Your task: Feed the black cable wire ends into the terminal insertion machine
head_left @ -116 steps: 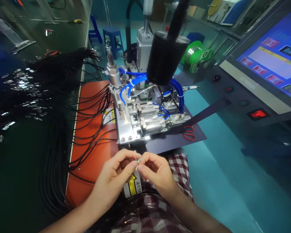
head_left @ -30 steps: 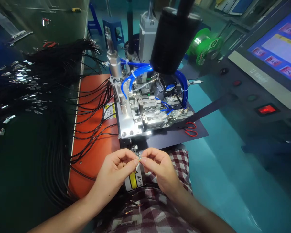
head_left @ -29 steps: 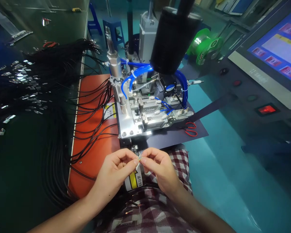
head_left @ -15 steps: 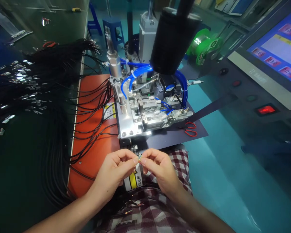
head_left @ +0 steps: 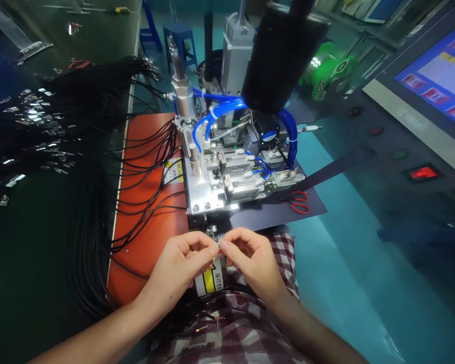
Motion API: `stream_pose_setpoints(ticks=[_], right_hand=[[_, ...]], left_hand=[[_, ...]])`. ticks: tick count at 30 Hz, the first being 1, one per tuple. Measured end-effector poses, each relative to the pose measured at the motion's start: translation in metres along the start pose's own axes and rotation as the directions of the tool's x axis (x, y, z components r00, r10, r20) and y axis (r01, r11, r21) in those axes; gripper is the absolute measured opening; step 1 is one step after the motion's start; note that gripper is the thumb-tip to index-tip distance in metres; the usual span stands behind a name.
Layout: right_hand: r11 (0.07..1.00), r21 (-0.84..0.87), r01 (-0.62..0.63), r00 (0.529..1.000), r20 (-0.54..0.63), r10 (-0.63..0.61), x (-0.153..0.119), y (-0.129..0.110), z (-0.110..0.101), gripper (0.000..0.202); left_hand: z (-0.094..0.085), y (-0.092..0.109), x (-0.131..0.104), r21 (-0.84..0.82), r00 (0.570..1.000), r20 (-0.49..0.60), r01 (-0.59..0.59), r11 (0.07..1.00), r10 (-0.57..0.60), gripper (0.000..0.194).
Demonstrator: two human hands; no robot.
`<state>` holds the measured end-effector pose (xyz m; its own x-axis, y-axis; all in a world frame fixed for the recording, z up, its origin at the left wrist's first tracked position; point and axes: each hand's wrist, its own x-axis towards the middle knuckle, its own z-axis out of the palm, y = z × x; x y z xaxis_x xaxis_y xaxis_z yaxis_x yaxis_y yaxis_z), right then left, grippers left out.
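Observation:
My left hand and my right hand meet fingertip to fingertip just in front of the machine, pinching a tiny metal connector part between thumbs and forefingers. The part is too small to make out in detail. Directly beyond my hands stands a metal fixture with blue air hoses and a black cylinder above it. A yellow-and-white warning label shows below my fingers.
Several black cables fan across an orange mat to the left, with a large dark bundle further left. Red scissors lie on a dark sheet at right. A control panel with touchscreen and a lit red switch stands at right.
My hands have stayed together on the small part, shifting slightly up in the picture towards the fixture. The view has tipped a little, so the machine appears closer.

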<state>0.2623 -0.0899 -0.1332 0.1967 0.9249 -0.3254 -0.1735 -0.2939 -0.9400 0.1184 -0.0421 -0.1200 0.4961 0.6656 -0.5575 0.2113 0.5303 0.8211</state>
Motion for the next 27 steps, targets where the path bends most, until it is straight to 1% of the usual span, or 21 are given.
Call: stream_pose_setpoints(ticks=[3,5,6,8,10,12,15,18,20,21,23,27], right_hand=[[0.999,-0.031,0.017,1.000,0.022,-0.017,0.000,0.003,0.000,0.014],[0.998,-0.047,0.034,0.999,0.026,-0.033,0.000,0.006,-0.001,0.015],[0.998,-0.053,0.041,0.999,0.026,-0.040,0.001,0.007,-0.001,0.016],[0.996,-0.067,0.054,0.999,0.012,-0.053,0.004,0.011,-0.003,0.017],[0.995,-0.086,0.053,0.998,-0.017,-0.055,0.010,0.014,-0.005,0.018],[0.995,-0.098,0.035,0.999,-0.034,-0.038,0.017,0.019,-0.008,0.018],[0.993,-0.121,0.016,1.000,-0.020,-0.018,0.028,0.027,-0.009,0.019],[0.987,-0.156,0.039,0.999,-0.008,-0.041,0.034,0.031,-0.008,0.020],[0.985,-0.165,0.045,0.999,0.000,-0.046,0.037,0.032,-0.007,0.020],[0.985,-0.165,0.043,0.999,0.005,-0.043,0.038,0.032,-0.007,0.020],[0.985,-0.171,0.036,0.999,0.015,-0.034,0.040,0.033,-0.006,0.020],[0.985,-0.173,0.018,1.000,0.019,-0.015,0.041,0.033,-0.006,0.020]], left_hand=[[0.001,0.002,0.000,0.079,0.999,-0.021,-0.043,0.996,0.045,0.016],[0.000,0.004,0.002,0.187,0.994,-0.033,-0.100,0.977,0.108,0.016],[0.000,0.005,0.002,0.262,0.987,-0.035,-0.145,0.954,0.160,0.015],[-0.004,0.005,0.004,0.439,0.952,-0.032,-0.260,0.860,0.304,0.011],[-0.010,0.003,0.007,0.599,0.896,-0.009,-0.350,0.720,0.443,0.010],[-0.016,-0.002,0.009,0.696,0.847,0.044,-0.406,0.592,0.529,0.011],[-0.025,-0.009,0.013,0.768,0.800,0.162,-0.470,0.436,0.577,0.018],[-0.031,-0.015,0.017,0.830,0.760,0.280,-0.499,0.249,0.587,0.026],[-0.034,-0.018,0.018,0.855,0.738,0.331,-0.498,0.143,0.588,0.031],[-0.035,-0.019,0.019,0.863,0.729,0.344,-0.494,0.107,0.592,0.032],[-0.036,-0.019,0.020,0.867,0.720,0.356,-0.492,0.076,0.596,0.032],[-0.036,-0.019,0.021,0.862,0.724,0.357,-0.498,0.090,0.590,0.032]])
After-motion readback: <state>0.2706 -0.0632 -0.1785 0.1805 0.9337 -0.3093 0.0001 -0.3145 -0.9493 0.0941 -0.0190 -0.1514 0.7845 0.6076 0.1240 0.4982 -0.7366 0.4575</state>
